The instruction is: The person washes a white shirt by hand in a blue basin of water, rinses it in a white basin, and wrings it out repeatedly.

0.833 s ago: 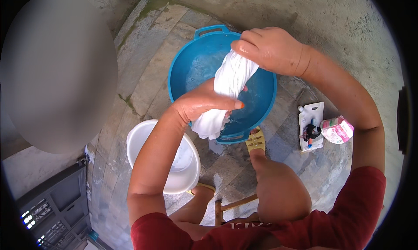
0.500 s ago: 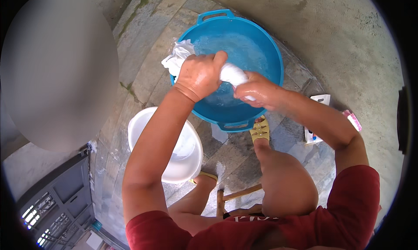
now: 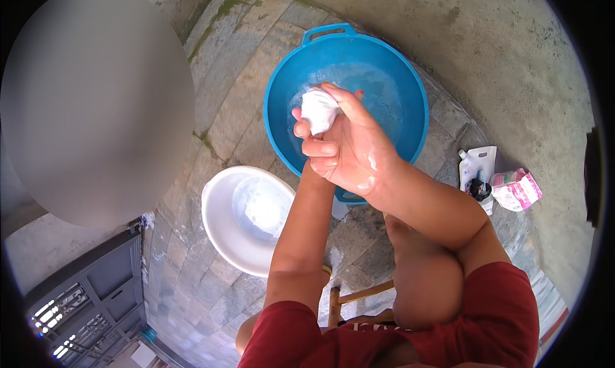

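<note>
A wet white cloth (image 3: 318,110), bunched into a small wad, sits in my right hand (image 3: 352,140) above the blue basin (image 3: 273,134). The right palm faces up, with the thumb over the top of the wad and the fingers curled round its left side. My left forearm (image 3: 300,233) reaches up beneath the right hand, which covers nearly all of the left hand. One fingertip shows behind the right thumb; the left fingers' grip is hidden. Cloudy water (image 3: 378,86) lies in the basin.
Left of my forearm stands a white tub (image 3: 218,224) holding whitish liquid. A white pouch (image 3: 477,166) and a pink-and-white packet (image 3: 517,190) lie by the wall at right. A wooden stool (image 3: 365,293) is beneath me. A blurred grey shape (image 3: 96,105) blocks the upper left.
The long twisted cloth, gripped by both hands, is now a compact wad in the right hand. The right hand has turned palm up and moved left; the left has gone beneath it.
</note>
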`<state>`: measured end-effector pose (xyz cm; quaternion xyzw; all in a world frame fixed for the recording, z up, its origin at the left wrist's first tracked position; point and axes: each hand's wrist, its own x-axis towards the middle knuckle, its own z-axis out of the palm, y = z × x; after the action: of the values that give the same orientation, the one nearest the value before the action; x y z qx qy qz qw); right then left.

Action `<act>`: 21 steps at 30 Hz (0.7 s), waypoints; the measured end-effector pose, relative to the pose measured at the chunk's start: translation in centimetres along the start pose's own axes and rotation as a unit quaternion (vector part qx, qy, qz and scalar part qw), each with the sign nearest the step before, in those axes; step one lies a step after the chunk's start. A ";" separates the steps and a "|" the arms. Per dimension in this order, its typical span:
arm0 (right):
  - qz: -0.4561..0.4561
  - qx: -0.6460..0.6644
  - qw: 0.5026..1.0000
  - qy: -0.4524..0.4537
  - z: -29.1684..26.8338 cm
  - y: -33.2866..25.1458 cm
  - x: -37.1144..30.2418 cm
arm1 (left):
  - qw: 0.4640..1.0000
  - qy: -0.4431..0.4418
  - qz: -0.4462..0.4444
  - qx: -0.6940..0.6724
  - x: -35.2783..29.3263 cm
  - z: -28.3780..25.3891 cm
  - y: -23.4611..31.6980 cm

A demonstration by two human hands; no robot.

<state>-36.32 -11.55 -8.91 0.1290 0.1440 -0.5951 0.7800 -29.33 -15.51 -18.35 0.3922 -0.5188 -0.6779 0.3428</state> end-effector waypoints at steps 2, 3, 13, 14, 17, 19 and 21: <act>0.002 -0.112 0.992 -0.049 0.4 -0.8 -0.3 | 0.987 -0.020 -0.105 -0.116 0.4 0.5 2.5; -0.084 -0.345 0.932 -0.066 1.2 -1.8 -2.4 | 0.988 -0.045 -0.115 -0.092 1.2 -0.1 2.9; -0.499 -0.859 0.026 -0.109 -2.8 -11.0 -1.7 | 0.792 -0.452 -0.334 -0.238 0.6 0.1 6.0; -0.501 -0.852 0.066 -0.138 -2.5 -11.3 -1.3 | 0.760 -0.477 -0.346 -0.273 0.1 0.3 5.9; -0.486 -0.847 -0.023 -0.214 -1.2 -13.1 -1.4 | 0.768 -0.458 -0.357 -0.271 -1.0 -0.1 6.0; -0.445 -0.876 -0.015 -0.186 -1.2 -13.9 -3.0 | 0.811 -0.459 -0.328 -0.154 -1.2 -1.7 5.6; -0.410 -0.898 -0.011 -0.157 -2.4 -14.6 -3.9 | 0.861 -0.396 -0.320 -0.004 -2.2 -2.5 6.5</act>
<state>-51.60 -10.93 -10.05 0.8547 -0.4635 0.2042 0.1139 -25.71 -16.21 -12.00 0.2333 -0.4544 -0.8504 -0.1258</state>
